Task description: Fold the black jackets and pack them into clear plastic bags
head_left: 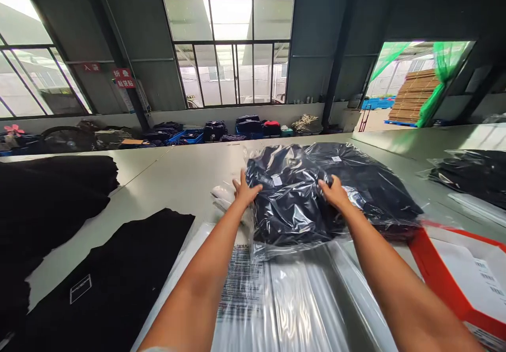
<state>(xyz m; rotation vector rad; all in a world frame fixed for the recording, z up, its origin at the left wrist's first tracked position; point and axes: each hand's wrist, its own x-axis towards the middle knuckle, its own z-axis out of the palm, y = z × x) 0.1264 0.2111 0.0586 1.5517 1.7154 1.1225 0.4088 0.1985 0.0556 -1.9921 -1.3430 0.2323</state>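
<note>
Arms stretched forward, left hand [247, 193] and right hand [336, 194] grasp opposite sides of a bagged dark garment [294, 209]. It's between them, near edge over clear plastic bags [300, 299] on the counter [185, 181].

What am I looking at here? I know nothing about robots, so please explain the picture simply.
There is no robot here: these are a person's own bare hands, seen by a camera on their head looking forward and down.

The right hand grips a glossy clear plastic bag of folded dark fabric; the left hand touches its left edge, its grip partly hidden. Another dark bagged bundle lies to the right.

On the long pale table, flat clear plastic sleeves lie nearest the wearer. To the left are a flat black cloth piece with a small white-outlined rectangle and a thick black fabric pile. An open red-orange box is at right.
</note>
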